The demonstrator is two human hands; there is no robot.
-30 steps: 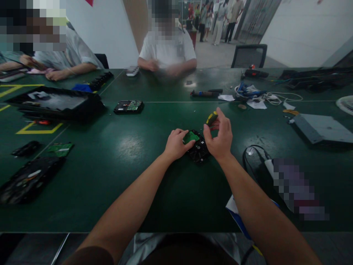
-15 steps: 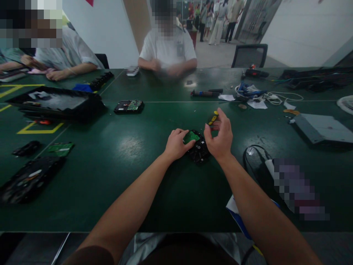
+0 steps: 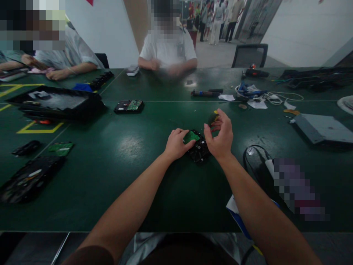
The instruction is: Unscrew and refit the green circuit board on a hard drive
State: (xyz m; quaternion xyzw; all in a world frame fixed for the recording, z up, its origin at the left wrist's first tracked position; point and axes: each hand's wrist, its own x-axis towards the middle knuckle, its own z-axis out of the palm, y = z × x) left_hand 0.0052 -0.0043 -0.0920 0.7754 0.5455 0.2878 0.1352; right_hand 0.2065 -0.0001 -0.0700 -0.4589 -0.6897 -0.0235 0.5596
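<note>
On the green table in front of me lies a small black hard drive (image 3: 200, 152) with a green circuit board (image 3: 191, 137) on its upper left part. My left hand (image 3: 176, 144) grips the drive from the left, fingers over its far edge and thumb on the near side. Above the drive's right side, my right hand (image 3: 221, 137) has its fingers curled round a black and yellow screwdriver (image 3: 213, 117). The handle looks blurred, and its tip is hidden behind the hand, so contact with a screw cannot be seen.
Another hard drive (image 3: 129, 106) lies farther off, left of centre. A black casing (image 3: 60, 101) and a larger dark drive part (image 3: 30, 178) are on the left. A grey metal box (image 3: 324, 129) and white cables (image 3: 286, 96) lie right. A person (image 3: 168, 48) sits opposite.
The screwdriver handle has turned in my right fingers; its yellow marks, distinct before, are now smeared. Both hands and the hard drive stay in nearly the same place.
</note>
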